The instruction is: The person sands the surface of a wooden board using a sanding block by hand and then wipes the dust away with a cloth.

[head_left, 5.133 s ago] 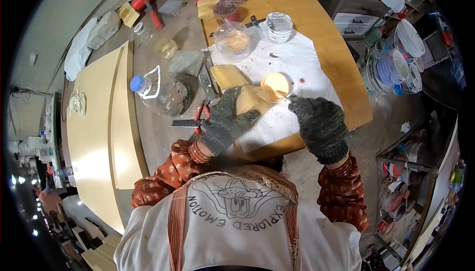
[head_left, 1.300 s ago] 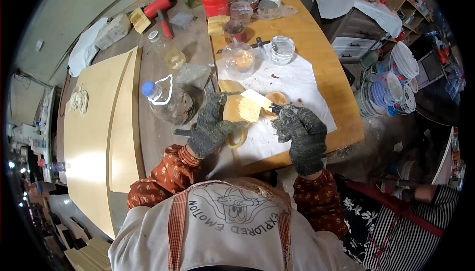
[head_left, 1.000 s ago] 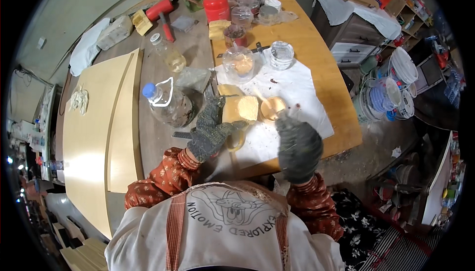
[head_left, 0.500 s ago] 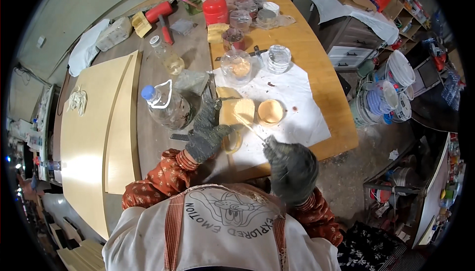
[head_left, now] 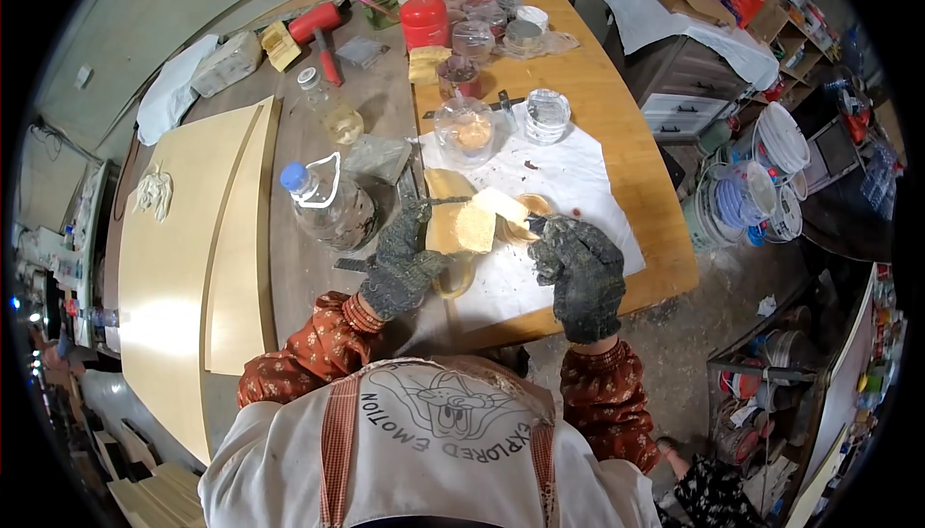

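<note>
Head-worn fisheye, looking down, close over the worktop (head_left: 588, 75)

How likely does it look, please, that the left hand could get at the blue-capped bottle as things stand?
Probably yes: the blue-capped bottle stands just left of the gloved left hand, with no obstacle visible between them, though that hand holds a tan piece it may first have to release.

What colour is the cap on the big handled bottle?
The cap is blue, clearest in the head view.
</note>
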The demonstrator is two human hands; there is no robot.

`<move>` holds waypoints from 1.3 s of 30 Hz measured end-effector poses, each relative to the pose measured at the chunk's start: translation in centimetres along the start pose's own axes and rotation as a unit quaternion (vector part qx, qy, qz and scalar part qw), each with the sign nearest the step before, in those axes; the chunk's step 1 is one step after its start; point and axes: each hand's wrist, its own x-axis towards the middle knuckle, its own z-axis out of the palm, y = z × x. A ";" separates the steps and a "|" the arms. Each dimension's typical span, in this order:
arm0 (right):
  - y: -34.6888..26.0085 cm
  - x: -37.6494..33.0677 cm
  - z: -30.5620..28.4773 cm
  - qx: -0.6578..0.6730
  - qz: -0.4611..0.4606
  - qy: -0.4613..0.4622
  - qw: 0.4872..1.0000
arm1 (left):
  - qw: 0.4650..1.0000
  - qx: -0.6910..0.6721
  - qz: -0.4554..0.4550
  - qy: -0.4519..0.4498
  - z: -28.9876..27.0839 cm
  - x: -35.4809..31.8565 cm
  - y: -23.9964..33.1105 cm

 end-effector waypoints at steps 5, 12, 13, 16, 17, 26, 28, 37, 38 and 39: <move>-0.1 0.1 1.4 -0.102 -0.090 0.017 0.991 | 1.000 0.004 -0.024 0.002 0.4 0.0 0.0; -1.9 -2.9 1.3 -0.500 -0.345 -0.042 0.793 | 0.987 -0.141 -0.071 0.006 -0.3 0.0 2.2; -1.6 -2.9 1.0 -0.490 -0.381 -0.014 0.784 | 0.987 -0.142 -0.081 0.012 -0.3 0.0 2.5; -3.2 -3.0 -0.5 -0.434 -0.335 -0.053 0.834 | 0.987 -0.116 -0.112 0.020 -0.9 0.0 2.8; -3.7 -3.0 -0.7 -0.408 -0.312 -0.044 0.857 | 0.987 -0.100 -0.122 0.021 -1.1 0.0 2.9; -0.4 -0.4 0.8 0.000 0.062 -0.110 0.992 | 0.982 -0.139 -0.098 -0.077 -1.7 -0.7 -0.1; 0.0 0.4 0.5 0.087 0.215 -0.124 0.965 | 0.981 -0.115 -0.132 -0.079 -2.0 -0.7 0.6; -0.8 1.5 1.5 0.155 0.196 -0.170 0.953 | 0.964 -0.228 -0.120 -0.067 -1.4 -1.5 -0.7; -0.6 1.9 1.1 0.152 0.213 -0.171 0.950 | 0.963 -0.235 -0.112 -0.070 -1.3 -1.4 -0.6; -0.3 2.1 0.9 0.151 0.230 -0.172 0.946 | 0.964 -0.224 -0.128 -0.071 -1.6 -1.5 -0.9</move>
